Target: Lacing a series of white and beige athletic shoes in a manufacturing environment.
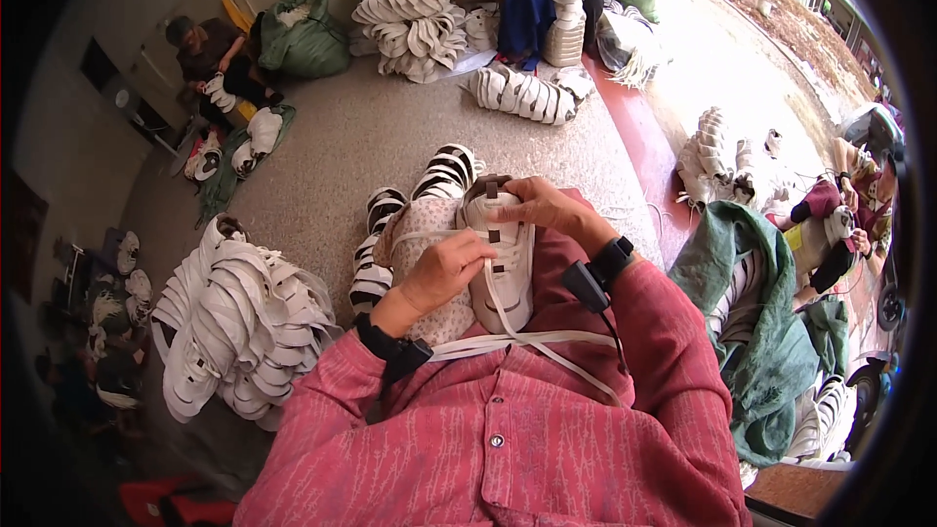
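A white shoe upper (507,295) with dark eyelet tabs stands on my lap, its collar end away from me. With my right hand (549,209) I grip its collar and tongue area, thumb and fingers closed on it. The fingers of my left hand (447,268) are pinched together at the eyelet row, on a flat white shoelace (500,304). One length of that lace hangs down the front of the upper, and more lace lies across my waist. Exactly where the lace passes under my left fingertips is hidden.
A floral cloth (441,310) covers my left knee, with striped stacks of uppers (447,172) beyond it. A large pile of white uppers (239,322) sits at my left, a green sack (747,283) at my right. Other people (217,54) work with uppers around the floor.
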`<control>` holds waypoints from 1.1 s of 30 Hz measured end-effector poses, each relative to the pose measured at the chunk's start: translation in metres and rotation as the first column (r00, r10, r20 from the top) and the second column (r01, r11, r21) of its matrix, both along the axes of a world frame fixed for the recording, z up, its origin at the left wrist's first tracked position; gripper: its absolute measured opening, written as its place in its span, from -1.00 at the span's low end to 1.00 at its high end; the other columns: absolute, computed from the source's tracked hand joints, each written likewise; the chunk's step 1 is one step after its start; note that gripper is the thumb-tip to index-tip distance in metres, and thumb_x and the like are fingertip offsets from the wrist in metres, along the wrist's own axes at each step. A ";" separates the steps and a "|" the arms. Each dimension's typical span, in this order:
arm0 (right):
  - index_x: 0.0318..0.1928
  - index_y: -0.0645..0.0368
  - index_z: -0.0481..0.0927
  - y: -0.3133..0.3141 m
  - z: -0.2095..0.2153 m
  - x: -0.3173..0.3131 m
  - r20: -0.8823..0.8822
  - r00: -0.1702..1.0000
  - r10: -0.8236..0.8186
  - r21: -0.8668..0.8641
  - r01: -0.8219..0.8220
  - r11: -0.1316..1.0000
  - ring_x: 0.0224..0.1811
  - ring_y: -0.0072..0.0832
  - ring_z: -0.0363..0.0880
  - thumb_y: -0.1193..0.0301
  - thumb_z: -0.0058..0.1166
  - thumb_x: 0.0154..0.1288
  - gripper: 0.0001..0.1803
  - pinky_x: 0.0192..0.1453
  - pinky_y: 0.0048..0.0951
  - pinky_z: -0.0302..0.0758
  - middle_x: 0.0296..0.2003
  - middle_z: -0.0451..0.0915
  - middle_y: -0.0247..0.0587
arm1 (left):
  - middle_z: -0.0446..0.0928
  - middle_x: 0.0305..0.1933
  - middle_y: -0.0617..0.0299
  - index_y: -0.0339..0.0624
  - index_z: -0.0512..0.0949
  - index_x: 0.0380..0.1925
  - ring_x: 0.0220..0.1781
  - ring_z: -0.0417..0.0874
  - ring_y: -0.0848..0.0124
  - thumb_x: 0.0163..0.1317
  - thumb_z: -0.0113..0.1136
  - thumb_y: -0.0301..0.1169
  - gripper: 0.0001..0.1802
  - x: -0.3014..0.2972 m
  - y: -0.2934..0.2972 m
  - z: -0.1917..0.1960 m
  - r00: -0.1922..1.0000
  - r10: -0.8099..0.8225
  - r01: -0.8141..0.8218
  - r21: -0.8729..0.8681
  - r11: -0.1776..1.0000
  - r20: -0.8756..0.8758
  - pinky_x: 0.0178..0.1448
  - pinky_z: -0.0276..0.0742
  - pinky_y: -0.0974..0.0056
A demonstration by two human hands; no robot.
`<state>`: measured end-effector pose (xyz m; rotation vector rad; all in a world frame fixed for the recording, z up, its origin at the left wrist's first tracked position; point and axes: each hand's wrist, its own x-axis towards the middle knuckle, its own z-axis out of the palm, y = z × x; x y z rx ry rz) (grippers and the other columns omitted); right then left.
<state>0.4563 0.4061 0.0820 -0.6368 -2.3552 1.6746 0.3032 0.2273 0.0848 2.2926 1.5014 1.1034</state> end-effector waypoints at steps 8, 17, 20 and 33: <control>-0.10 0.33 0.63 -0.002 -0.010 -0.003 -0.162 0.986 -0.030 -0.252 -0.012 0.968 -0.28 -0.64 0.50 0.19 0.34 0.16 -0.54 -0.18 -0.57 0.44 -0.31 0.59 -0.40 | 0.45 -0.43 0.44 -0.19 0.65 -0.24 -0.42 0.42 0.63 0.33 0.12 -0.44 -0.86 -0.018 -0.031 0.074 0.848 0.202 -0.165 -0.117 0.979 0.491 -0.37 0.36 0.46; -0.13 0.31 0.65 -0.003 0.001 -0.001 -0.076 0.996 -0.035 -0.211 0.018 0.977 -0.26 -0.65 0.49 0.15 0.34 0.15 -0.54 -0.14 -0.56 0.43 -0.31 0.59 -0.41 | 0.22 -0.60 0.47 -0.33 0.53 -0.23 -0.59 0.16 0.69 0.36 0.12 -0.29 -0.73 -0.087 -0.125 0.150 0.531 0.187 -0.505 0.132 0.853 0.826 -0.53 0.03 0.52; -0.15 0.29 0.66 -0.001 0.002 -0.002 -0.052 0.999 -0.003 -0.224 -0.009 0.974 -0.28 -0.66 0.47 0.14 0.35 0.15 -0.55 -0.16 -0.58 0.42 -0.32 0.58 -0.45 | 0.15 -0.61 0.48 -0.34 0.49 -0.27 -0.63 0.10 0.69 0.39 0.08 -0.28 -0.72 -0.093 -0.151 0.157 0.562 0.144 -0.417 0.129 0.900 0.815 -0.53 0.03 0.52; -0.22 0.28 0.67 0.000 0.004 -0.005 -0.087 0.995 0.048 -0.282 -0.071 0.957 -0.34 -0.70 0.50 0.26 0.41 0.10 -0.64 -0.20 -0.60 0.44 -0.38 0.59 -0.48 | 0.55 -0.49 -0.07 -0.45 0.54 -0.43 -0.56 0.63 0.22 0.19 0.25 -0.54 -0.86 -0.082 -0.204 0.191 0.249 -0.672 0.508 0.497 0.704 0.697 -0.51 0.65 0.18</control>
